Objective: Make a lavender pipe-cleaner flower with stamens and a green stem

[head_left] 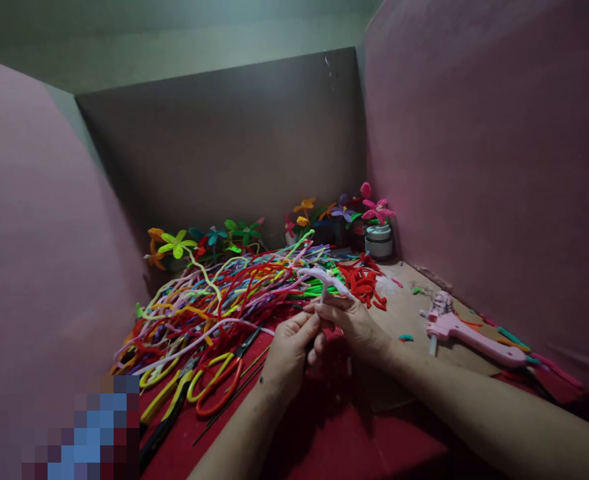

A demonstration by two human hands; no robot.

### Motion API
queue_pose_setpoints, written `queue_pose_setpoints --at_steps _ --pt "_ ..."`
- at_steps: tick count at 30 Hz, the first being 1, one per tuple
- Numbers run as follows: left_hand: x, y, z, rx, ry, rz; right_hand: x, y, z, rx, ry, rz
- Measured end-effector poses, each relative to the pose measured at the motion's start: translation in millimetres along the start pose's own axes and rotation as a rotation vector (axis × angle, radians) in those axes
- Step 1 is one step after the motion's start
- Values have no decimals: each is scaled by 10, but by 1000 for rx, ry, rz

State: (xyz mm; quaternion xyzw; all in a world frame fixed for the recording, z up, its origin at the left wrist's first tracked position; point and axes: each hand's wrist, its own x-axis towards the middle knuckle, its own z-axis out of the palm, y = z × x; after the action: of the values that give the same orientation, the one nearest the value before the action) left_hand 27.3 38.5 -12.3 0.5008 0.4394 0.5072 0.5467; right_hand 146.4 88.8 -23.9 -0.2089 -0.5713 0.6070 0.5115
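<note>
A pale lilac pipe-cleaner flower (319, 274) with petals spread rises above my fingers, its short stem pointing down. My left hand (290, 347) is closed, thumb and fingers pinching low on the stem. From the right, my right hand (357, 327) is also closed on the piece, its fingers around the stem just under the petals. Where the fingertips meet, the lower end of the stem is hidden. Just beyond my hands lies a big heap of coloured pipe cleaners (254, 280).
Red-orange scissors (224, 393) and yellow-handled pliers (167, 407) lie left of my hands. A pink glue gun (474, 340) rests on cardboard (399, 280) at right. Finished flowers (176, 244) and a jar (378, 241) line the back. Pink walls (489, 147) close in both sides.
</note>
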Motion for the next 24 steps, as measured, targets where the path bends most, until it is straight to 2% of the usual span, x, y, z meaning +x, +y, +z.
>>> queue_pose_setpoints --at_steps 4,6,11,13,20,24 --pt "-22 -44 -8 481 250 284 33 90 -2 23 20 -20" --pt "-22 -68 -18 553 275 344 31 79 1 -2 11 -33" --pt "8 -43 -16 290 144 100 9 -20 5 -100 -42 -2" --pt "13 -11 -8 221 123 53 8 -42 2 -115 -43 5" --pt "18 -10 -13 161 102 37 16 -45 -10 -151 -59 6" --pt "18 -13 -37 218 159 99 33 -12 -42 -181 -117 -38"
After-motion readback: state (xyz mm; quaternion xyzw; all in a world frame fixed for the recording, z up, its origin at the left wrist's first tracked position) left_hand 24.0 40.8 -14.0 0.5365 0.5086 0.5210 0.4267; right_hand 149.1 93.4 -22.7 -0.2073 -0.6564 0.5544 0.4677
